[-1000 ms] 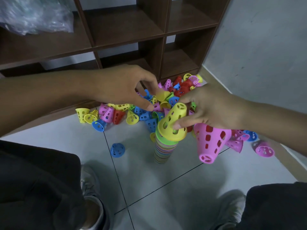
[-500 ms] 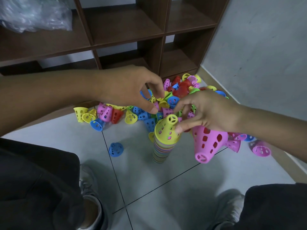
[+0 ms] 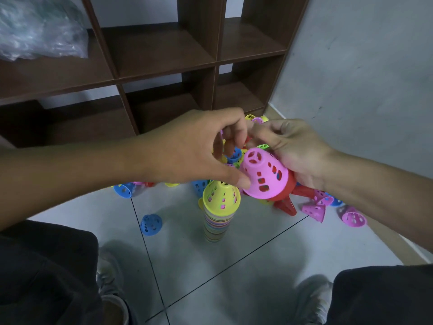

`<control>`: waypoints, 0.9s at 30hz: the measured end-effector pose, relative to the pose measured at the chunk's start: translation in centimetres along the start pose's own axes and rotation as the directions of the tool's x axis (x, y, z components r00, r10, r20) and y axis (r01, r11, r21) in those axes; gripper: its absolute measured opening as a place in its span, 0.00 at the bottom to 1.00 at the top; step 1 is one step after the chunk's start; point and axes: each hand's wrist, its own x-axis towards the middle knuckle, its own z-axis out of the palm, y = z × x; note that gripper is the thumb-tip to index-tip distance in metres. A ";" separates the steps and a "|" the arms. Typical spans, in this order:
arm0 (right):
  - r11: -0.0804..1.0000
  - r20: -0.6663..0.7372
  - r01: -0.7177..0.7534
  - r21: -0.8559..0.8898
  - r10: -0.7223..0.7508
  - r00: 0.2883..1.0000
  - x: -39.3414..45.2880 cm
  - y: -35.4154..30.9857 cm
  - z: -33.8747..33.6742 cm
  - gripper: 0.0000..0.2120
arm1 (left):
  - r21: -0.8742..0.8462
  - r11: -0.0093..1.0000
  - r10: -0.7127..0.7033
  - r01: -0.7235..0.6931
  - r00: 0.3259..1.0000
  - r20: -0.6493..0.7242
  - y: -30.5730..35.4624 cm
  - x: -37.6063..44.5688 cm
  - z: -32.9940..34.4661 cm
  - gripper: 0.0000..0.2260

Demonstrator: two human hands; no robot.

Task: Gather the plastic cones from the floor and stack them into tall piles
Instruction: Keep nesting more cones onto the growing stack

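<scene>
1. While the tall pile (image 3: 216, 218) stood upright on the floor (image 3: 246, 266) with a yellow cone (image 3: 221, 195) on top, both hands met just above it;
2. the right hand (image 3: 293, 151) gripped a pink cone (image 3: 264, 177) nested over a red one (image 3: 289, 184);
3. the left hand (image 3: 194, 153) pinched that pink cone's rim, thumb underneath;
4. loose cones (image 3: 314, 211) lay scattered before the shelf (image 3: 164, 66).

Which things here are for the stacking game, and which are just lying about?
For the job: pink cone in both hands, left hand, right hand, tall pile, loose blue cone.
Lying about: wooden shelf, plastic bag.
</scene>
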 end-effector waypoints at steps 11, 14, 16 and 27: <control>0.985 -0.046 -0.044 0.169 0.053 0.998 -0.1 -0.2 -0.1 0.21 | 0.023 0.982 0.189 -0.188 0.968 -0.167 0.2 0.4 1.1 0.18; 0.990 -0.062 -0.049 0.135 0.058 0.996 0.6 0.3 -0.6 0.18 | -0.005 0.982 0.182 -0.187 0.962 -0.206 0.1 0.1 0.7 0.14; 0.994 -0.091 -0.046 0.102 0.055 0.994 1.0 0.6 -1.1 0.14 | 0.007 0.985 0.168 -0.171 0.960 -0.224 -0.1 -0.1 0.6 0.13; 0.999 -0.131 -0.049 -0.008 0.048 0.990 2.3 1.4 -2.5 0.10 | 0.238 0.971 0.009 -0.006 1.000 -0.013 -3.4 0.0 1.5 0.18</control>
